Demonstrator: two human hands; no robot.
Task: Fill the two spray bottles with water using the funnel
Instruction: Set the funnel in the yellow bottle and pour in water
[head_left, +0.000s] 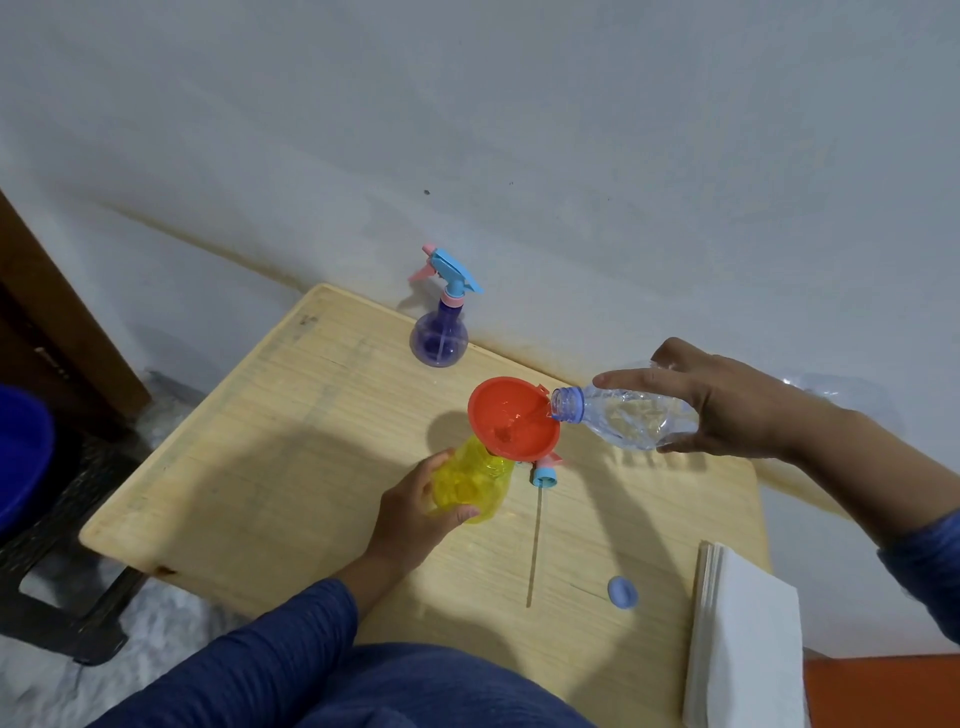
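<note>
A yellow spray bottle (475, 486) stands on the wooden table (291, 467) with a red funnel (511, 418) in its neck. My left hand (415, 512) grips the yellow bottle's body. My right hand (722, 402) holds a clear water bottle (628, 415) tipped on its side, its mouth over the funnel's rim, water running in. The yellow bottle's spray head (545, 474) lies beside it, its dip tube (535, 551) stretched toward me. A purple spray bottle (440, 338) with a blue and pink head stands at the table's far edge.
A blue bottle cap (622, 591) lies on the table near my right. A stack of white napkins (743, 639) sits at the table's right front corner. A blue tub (21, 457) on a dark stool is off to the left. A wall rises behind the table.
</note>
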